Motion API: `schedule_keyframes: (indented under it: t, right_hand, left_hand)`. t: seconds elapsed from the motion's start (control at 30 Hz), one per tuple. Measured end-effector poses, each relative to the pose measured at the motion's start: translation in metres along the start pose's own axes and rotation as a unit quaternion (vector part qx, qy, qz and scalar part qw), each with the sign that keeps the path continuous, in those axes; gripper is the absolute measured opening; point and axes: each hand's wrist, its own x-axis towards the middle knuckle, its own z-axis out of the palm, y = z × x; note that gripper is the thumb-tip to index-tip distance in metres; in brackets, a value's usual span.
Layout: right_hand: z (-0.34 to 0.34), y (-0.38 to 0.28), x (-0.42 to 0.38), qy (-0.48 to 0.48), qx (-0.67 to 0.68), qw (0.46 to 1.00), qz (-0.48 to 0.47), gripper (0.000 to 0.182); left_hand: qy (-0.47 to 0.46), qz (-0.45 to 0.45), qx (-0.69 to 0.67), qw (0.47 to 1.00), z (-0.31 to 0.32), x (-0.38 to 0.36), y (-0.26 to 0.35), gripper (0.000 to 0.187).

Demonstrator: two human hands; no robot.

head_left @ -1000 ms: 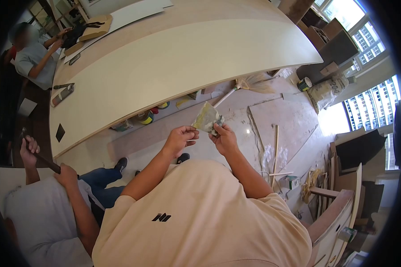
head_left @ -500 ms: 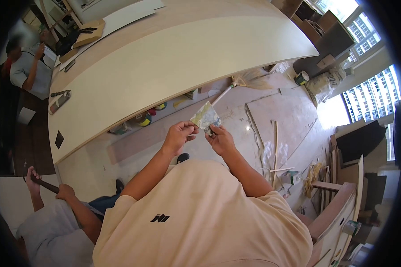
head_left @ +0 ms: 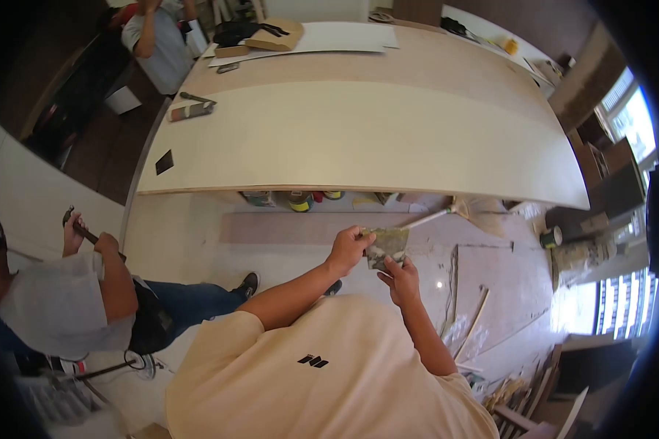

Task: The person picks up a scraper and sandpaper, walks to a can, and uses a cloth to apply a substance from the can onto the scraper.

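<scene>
Both hands are in front of my chest, in the space before the workbench edge. Between them is a flat square piece [head_left: 386, 246] with smears of grey, white and olive green. My left hand [head_left: 347, 251] pinches its upper left corner between thumb and fingers. My right hand [head_left: 402, 282] grips the lower right edge, thumb on the near face. Just past the piece, the pale handle of a broom [head_left: 470, 212] slants toward its upper right corner in this view.
A wide bench with a pale board top [head_left: 359, 139] spans the front. On it lie a tube [head_left: 192, 110], a black square [head_left: 165, 162] and a cardboard piece [head_left: 277, 36]. Paint cans [head_left: 300, 201] stand underneath. A co-worker [head_left: 66, 300] at left grips a hammer [head_left: 88, 234]; another person [head_left: 154, 51] stands far left.
My view has turned left, so the bench now lies more level. The square piece has tipped and turned in my hands, and my left hand now grips its upper corner.
</scene>
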Motion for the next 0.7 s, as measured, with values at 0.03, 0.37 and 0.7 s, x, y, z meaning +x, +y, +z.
schedule_keyframes:
  t: [0.03, 0.37, 0.7]
  right_hand:
    - [-0.002, 0.003, 0.001, 0.003, -0.021, 1.000, -0.010, 0.025]
    - [0.014, 0.014, 0.022, -0.059, 0.108, 0.991, -0.056, 0.023]
    - [0.007, 0.020, 0.030, 0.028, 0.203, 0.978, -0.050, 0.023]
  left_hand:
    - [0.008, 0.000, 0.069, 0.998, -0.008, -0.005, -0.002, 0.014]
    - [0.006, -0.044, -0.069, 0.997, -0.032, -0.026, 0.012, 0.026]
    - [-0.124, -0.133, -0.093, 0.979, -0.023, -0.020, 0.011, 0.042]
